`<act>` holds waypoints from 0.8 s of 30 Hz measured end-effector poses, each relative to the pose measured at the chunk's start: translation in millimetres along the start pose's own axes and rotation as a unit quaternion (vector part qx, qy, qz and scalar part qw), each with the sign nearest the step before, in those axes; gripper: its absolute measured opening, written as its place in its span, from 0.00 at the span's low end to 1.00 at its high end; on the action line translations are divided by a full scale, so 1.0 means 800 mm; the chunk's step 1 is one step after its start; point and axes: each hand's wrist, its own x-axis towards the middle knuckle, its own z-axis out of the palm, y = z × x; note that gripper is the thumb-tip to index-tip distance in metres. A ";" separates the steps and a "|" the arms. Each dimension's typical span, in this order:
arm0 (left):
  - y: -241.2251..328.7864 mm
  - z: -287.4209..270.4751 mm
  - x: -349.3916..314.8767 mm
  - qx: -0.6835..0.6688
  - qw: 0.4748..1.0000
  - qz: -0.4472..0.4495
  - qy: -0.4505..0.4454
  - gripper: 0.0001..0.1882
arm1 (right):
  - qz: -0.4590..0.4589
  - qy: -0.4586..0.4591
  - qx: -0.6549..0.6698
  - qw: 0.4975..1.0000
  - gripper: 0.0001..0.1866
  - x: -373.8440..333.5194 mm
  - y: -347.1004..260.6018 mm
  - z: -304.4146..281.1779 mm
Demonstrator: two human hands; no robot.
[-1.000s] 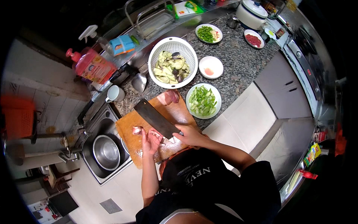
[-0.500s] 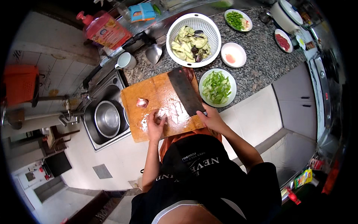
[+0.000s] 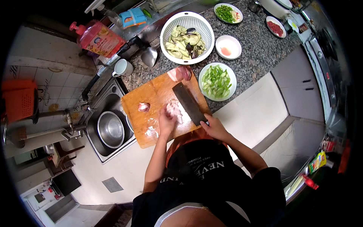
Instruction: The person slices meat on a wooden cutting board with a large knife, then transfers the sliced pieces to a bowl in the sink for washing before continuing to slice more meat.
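A wooden cutting board lies tilted at the counter's front edge. My right hand is closed round the handle of a dark-bladed cleaver, whose wide blade slants across the board's right side. Just left of the blade is a small heap of pale, fatty meat slices. My left hand rests against the heap's left side, fingers and thumb apart. A small pink-and-white meat chunk sits farther left. At the board's far edge lies a larger piece of meat, pale and dark red.
Beyond the board stand a white colander of sliced eggplant, a plate of cut green peppers and a small white bowl. To the left are a sink with a metal basin, a mug and a spatula.
The cleaver has moved nearer me, uncovering the meat at the board's far edge. My left hand has shifted right and up against the slices, which are bunched closer together.
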 end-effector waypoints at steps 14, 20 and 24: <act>-0.035 -0.177 0.043 0.193 0.956 0.210 0.062 0.29 | -0.123 -0.089 -0.373 0.915 0.10 -0.004 -0.052 0.039; -0.032 -0.166 0.061 0.232 0.949 0.205 0.063 0.26 | -0.042 0.045 -0.354 0.933 0.09 -0.007 -0.063 0.036; -0.041 -0.156 0.074 0.215 0.952 0.210 0.061 0.25 | -0.022 0.096 -0.292 0.951 0.08 -0.028 -0.054 0.073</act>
